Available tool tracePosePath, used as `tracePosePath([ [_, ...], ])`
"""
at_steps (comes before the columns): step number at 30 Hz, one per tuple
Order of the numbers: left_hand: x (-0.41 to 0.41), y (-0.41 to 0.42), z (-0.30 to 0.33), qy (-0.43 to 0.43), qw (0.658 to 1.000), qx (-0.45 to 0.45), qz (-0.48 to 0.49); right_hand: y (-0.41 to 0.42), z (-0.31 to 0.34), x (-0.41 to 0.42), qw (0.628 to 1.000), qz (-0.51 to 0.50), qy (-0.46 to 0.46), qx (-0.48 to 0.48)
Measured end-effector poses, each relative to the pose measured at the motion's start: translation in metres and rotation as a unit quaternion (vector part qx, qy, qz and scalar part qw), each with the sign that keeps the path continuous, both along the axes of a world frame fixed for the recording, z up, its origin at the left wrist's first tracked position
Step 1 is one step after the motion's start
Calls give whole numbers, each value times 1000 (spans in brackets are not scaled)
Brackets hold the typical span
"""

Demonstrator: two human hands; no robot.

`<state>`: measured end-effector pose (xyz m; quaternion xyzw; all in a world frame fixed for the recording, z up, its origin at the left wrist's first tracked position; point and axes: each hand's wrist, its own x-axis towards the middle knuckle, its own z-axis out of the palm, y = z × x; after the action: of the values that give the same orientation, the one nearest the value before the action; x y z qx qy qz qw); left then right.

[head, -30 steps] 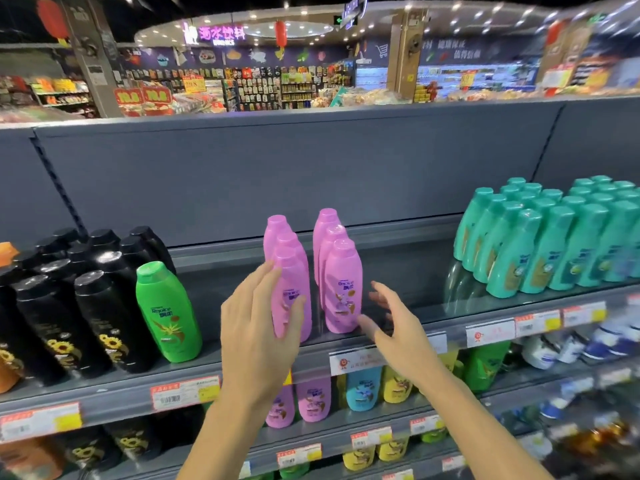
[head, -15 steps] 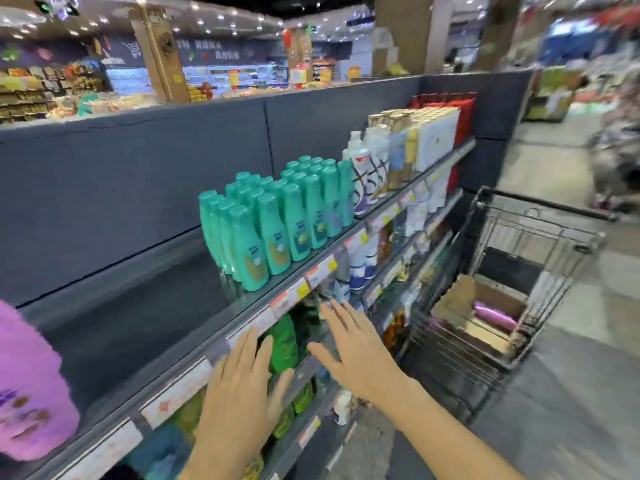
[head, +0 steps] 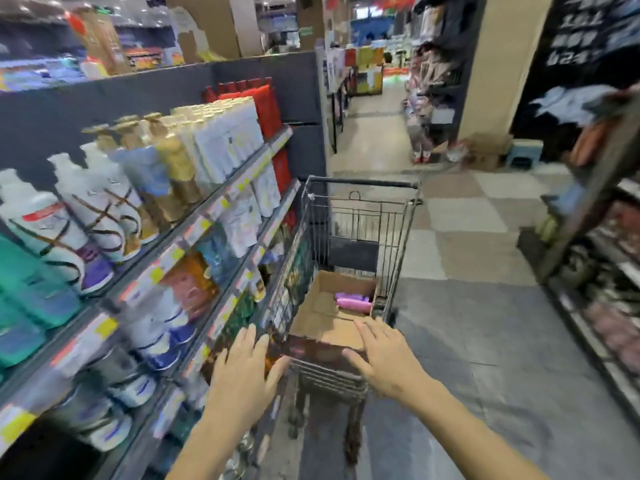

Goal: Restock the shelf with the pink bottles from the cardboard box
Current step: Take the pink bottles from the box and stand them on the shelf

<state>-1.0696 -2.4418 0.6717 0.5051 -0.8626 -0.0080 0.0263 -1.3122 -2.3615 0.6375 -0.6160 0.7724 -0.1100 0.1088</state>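
Note:
An open cardboard box (head: 325,327) sits inside a wire shopping cart (head: 360,216) in the aisle. Pink bottles (head: 353,302) lie on their sides at the far end of the box. My left hand (head: 244,374) is open, fingers spread, just left of the cart's near corner. My right hand (head: 384,355) is open, palm down, over the near right edge of the box. Neither hand holds anything. The shelf (head: 194,220) with the row of pink bottles is out of view to the left.
Shelves of white, gold, teal and red bottles (head: 166,157) run along the left. Another rack of goods (head: 599,258) stands at the right. The tiled aisle floor (head: 467,258) stretches ahead, with boxes and a stool (head: 526,152) near a pillar.
My view has swung right, from the pink bottles on the shelf to the cart. Both empty hands have moved from the shelf to the near end of the box.

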Motion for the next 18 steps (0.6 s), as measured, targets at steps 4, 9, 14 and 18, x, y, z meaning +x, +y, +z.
tracePosePath([
  [4, -66, -43, -20, -1, 997, 63, -33, -27, -21, -58, 998, -40, -10, 39],
  [9, -121, -111, -56, 2, 993, 108, -51, -73, -46, -92, 995, -64, -38, 66],
  [14, -174, -203, -107, -16, 984, 156, -83, -141, -63, -124, 990, -72, -69, 98],
  [18, -212, -278, -145, -49, 969, 221, -95, -211, -81, -152, 980, -95, -91, 148],
])
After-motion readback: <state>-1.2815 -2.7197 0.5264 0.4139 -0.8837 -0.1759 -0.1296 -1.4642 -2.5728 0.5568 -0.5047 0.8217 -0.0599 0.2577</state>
